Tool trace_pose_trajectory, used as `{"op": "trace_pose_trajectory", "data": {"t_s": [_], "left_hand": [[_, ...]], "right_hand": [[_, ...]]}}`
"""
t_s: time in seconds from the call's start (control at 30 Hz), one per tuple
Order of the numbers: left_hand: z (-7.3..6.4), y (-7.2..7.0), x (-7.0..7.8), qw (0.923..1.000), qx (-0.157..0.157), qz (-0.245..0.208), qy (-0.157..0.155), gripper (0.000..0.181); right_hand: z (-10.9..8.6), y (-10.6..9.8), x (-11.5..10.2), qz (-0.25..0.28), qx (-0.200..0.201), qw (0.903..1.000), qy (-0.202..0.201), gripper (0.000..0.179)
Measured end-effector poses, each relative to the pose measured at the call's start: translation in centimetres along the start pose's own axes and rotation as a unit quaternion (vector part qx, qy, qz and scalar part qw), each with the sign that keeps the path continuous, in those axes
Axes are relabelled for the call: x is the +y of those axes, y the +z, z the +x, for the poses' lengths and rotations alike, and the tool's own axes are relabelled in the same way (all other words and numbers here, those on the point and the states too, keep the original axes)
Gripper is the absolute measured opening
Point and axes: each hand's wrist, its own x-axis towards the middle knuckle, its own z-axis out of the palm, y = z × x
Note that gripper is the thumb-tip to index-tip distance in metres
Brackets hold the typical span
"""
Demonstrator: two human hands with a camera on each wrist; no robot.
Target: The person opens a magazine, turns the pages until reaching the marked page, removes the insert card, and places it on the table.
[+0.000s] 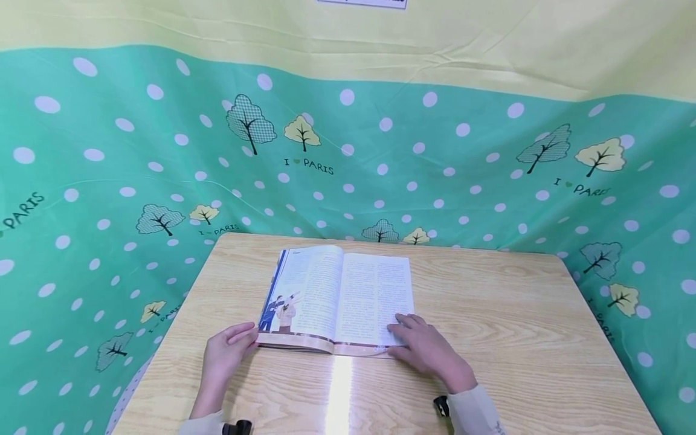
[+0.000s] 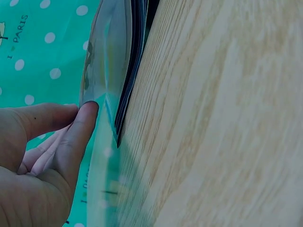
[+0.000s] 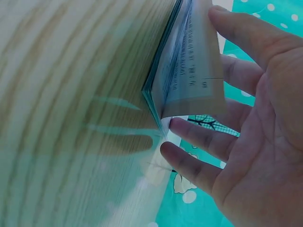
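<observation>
An open magazine [image 1: 359, 296] lies on the wooden table, with columns of print on both pages and a drawing of people at the lower left. My left hand [image 1: 228, 353] is at its lower left corner. In the left wrist view, the thumb and forefinger [image 2: 86, 123] pinch the edge of the raised left side. At the lower right corner is my right hand [image 1: 426, 350]. Seen from the right wrist, a lifted page [image 3: 196, 71] stands between the thumb and the fingers [image 3: 203, 135]. The thumb tip overlaps the page's outer edge.
The wooden table [image 1: 505, 314] extends on both sides of the magazine, and light reflects off it in front. A green dotted curtain [image 1: 380, 163] with printed trees hangs behind and along the sides. Dark wrist devices [image 1: 237, 428] show below the hands.
</observation>
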Motion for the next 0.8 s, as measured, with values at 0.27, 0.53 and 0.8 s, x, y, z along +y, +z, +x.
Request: {"op": "trace_pose_trajectory", "data": {"t_s": [0.27, 0.53, 0.8], "left_hand": [[0.1, 0.1, 0.0, 0.9999, 0.006, 0.014, -0.002, 0.037], [0.0, 0.1, 0.3, 0.9997, 0.007, 0.022, 0.001, 0.037], [-0.3, -0.1, 0.6, 0.9998, 0.002, 0.020, -0.006, 0.039]], "right_hand": [[-0.1, 0.1, 0.8, 0.018, 0.060, 0.9980, -0.014, 0.040], [-0.3, 0.1, 1.4, 0.027, 0.091, 0.9952, 0.025, 0.050], [-0.2, 0.3, 1.9, 0.012, 0.121, 0.9914, 0.048, 0.062]]}}
